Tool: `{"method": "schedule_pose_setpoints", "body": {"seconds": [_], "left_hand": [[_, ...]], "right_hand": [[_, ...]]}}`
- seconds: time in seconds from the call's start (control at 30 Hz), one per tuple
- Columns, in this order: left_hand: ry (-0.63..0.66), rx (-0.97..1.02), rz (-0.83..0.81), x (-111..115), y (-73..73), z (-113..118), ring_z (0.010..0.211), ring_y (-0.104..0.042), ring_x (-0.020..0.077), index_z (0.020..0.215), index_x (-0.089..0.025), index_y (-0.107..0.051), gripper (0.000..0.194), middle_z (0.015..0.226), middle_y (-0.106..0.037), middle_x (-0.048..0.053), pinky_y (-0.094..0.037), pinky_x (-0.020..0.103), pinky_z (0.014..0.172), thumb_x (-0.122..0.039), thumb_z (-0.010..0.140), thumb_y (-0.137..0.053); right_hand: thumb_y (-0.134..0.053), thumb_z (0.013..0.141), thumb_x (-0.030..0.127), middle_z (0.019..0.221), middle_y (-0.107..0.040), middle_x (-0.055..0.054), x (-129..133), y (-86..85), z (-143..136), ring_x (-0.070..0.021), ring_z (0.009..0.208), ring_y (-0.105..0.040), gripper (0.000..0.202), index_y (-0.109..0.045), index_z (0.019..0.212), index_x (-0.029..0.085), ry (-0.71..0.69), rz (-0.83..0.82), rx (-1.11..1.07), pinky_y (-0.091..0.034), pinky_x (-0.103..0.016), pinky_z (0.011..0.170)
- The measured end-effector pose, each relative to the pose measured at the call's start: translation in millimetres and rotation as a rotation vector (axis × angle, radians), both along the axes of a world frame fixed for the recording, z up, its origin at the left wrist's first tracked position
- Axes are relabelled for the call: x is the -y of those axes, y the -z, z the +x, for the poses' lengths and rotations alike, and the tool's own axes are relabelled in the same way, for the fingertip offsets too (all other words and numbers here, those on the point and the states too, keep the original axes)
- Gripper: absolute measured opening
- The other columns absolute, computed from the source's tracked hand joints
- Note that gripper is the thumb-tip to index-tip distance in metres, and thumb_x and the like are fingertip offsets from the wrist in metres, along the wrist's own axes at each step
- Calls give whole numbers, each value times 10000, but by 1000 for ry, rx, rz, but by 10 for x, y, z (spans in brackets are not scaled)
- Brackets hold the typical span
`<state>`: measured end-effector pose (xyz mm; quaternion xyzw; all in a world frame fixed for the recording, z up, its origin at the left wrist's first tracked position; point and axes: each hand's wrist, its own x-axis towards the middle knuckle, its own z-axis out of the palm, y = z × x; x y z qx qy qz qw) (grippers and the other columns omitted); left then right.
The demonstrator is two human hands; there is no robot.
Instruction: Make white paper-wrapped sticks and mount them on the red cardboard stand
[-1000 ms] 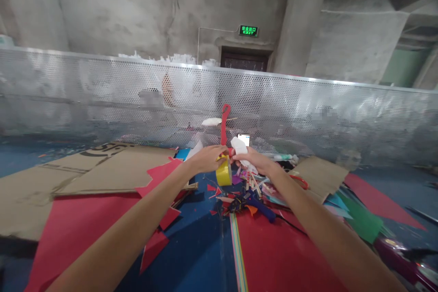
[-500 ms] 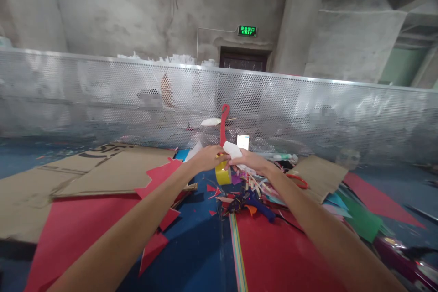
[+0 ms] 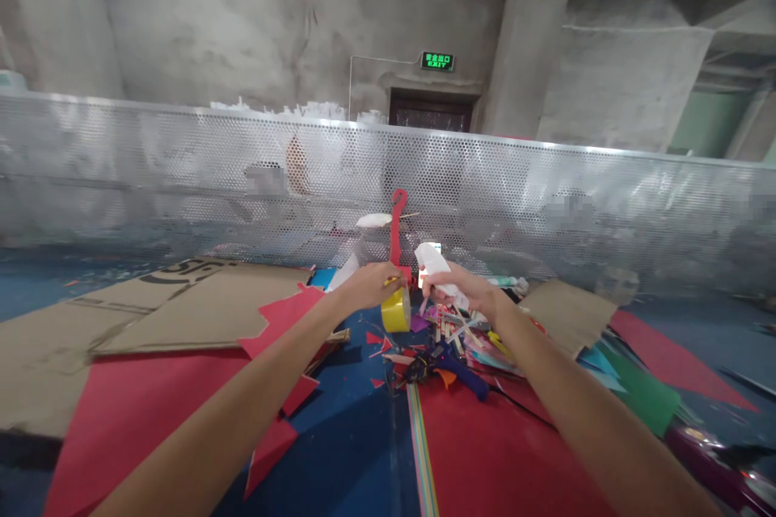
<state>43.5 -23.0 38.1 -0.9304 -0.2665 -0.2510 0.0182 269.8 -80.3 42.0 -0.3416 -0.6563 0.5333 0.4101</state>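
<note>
My left hand [image 3: 371, 285] is closed on the upper rim of a roll of yellow tape [image 3: 395, 312], which is tilted just over the blue tabletop. To its right, my right hand [image 3: 470, 289] grips a folded piece of white paper [image 3: 432, 260]; some of its fingers are hidden. Behind both hands a red cut-out strip [image 3: 396, 234] stands upright against the metal mesh, with a white oval piece [image 3: 373, 220] at its side. A blue hot glue gun [image 3: 461, 371] lies below my right hand, beside scattered sticks and paper scraps.
Flat cardboard [image 3: 200, 307] and red sheets [image 3: 145, 396] cover the left. A stack of coloured card [image 3: 503, 452] lies front right. Further right are a cardboard piece [image 3: 570, 311], green paper [image 3: 643, 388] and a shiny purple object [image 3: 721, 460]. The perforated metal screen [image 3: 339, 170] stands behind.
My hands have moved apart. The right one has shifted right with the white paper, while the left stays near the same spot with the yellow tape.
</note>
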Motion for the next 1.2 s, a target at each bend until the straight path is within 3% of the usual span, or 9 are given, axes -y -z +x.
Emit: {"method": "schedule_pose_setpoints", "body": {"seconds": [0.17, 0.33, 0.47, 0.63, 0.8, 0.87, 0.93, 1.03, 1.2], "left_hand": [[-13, 9, -3, 7, -2, 13, 995, -666, 227, 994, -198, -742, 377, 1104, -722, 80, -501, 297, 863, -393, 981, -419], [21, -40, 47, -23, 11, -30, 1009, -660, 232, 1030, -216, -742, 389, 1130, -704, 85, -501, 319, 881, -415, 994, -409], [37, -51, 79, -32, 6, -53, 1018, -659, 239, 1014, -207, -750, 381, 1113, -711, 94, -500, 345, 917, -393, 994, -418], [31, -57, 55, -33, -7, -63, 1009, -660, 229, 990, -222, -757, 361, 1099, -711, 79, -503, 341, 916, -368, 990, -427], [86, -47, 36, -78, 22, -92, 1028, -649, 232, 1019, -236, -755, 326, 1097, -703, 73, -493, 363, 941, -374, 978, -463], [98, -47, 34, -84, 26, -97, 1032, -647, 228, 1021, -249, -754, 291, 1110, -698, 70, -488, 361, 953, -391, 958, -507], [112, -73, 28, -77, 18, -94, 1051, -641, 229, 1043, -257, -748, 267, 1125, -695, 72, -476, 361, 973, -400, 937, -548], [109, -122, 16, -61, -7, -88, 1121, -617, 239, 1131, -247, -710, 272, 1179, -687, 82, -454, 370, 1008, -335, 936, -543], [41, -91, -15, -55, -43, -101, 1184, -606, 234, 1324, -215, -569, 405, 1313, -640, 83, -465, 350, 986, -195, 956, -403]], "right_hand": [[-742, 723, 326, 713, -637, 3, 21, -26, 11, -76, 501, -440, 386, -604, 1053, 182, 36, 56, -117, -285, -174, 396], [-799, 694, 352, 665, -550, 53, -81, -53, 52, -60, 501, -430, 396, -583, 991, 202, 208, 135, -322, -299, -171, 414], [-824, 662, 435, 632, -489, 68, -184, -91, 138, -70, 494, -422, 442, -516, 900, 224, 392, 161, -486, -293, -177, 390], [-778, 663, 595, 601, -456, 81, -274, -77, 271, -85, 482, -452, 533, -453, 919, 259, 635, 225, -636, -305, -179, 378], [-768, 672, 558, 614, -486, 88, -366, -12, 416, -73, 488, -449, 500, -435, 886, 253, 949, 281, -846, -346, -165, 394], [-755, 687, 554, 613, -490, 88, -383, -1, 440, -75, 489, -450, 481, -433, 879, 253, 1007, 291, -855, -357, -167, 395], [-763, 678, 550, 605, -487, 87, -385, -1, 424, -77, 488, -446, 481, -438, 867, 249, 994, 297, -832, -351, -169, 388], [-810, 632, 521, 590, -486, 82, -362, -8, 326, -76, 486, -437, 499, -449, 831, 238, 848, 273, -737, -319, -170, 376], [-813, 659, 475, 670, -584, 37, -239, 7, 76, -84, 507, -490, 444, -542, 878, 200, 558, 201, -268, -338, -188, 400]]}}
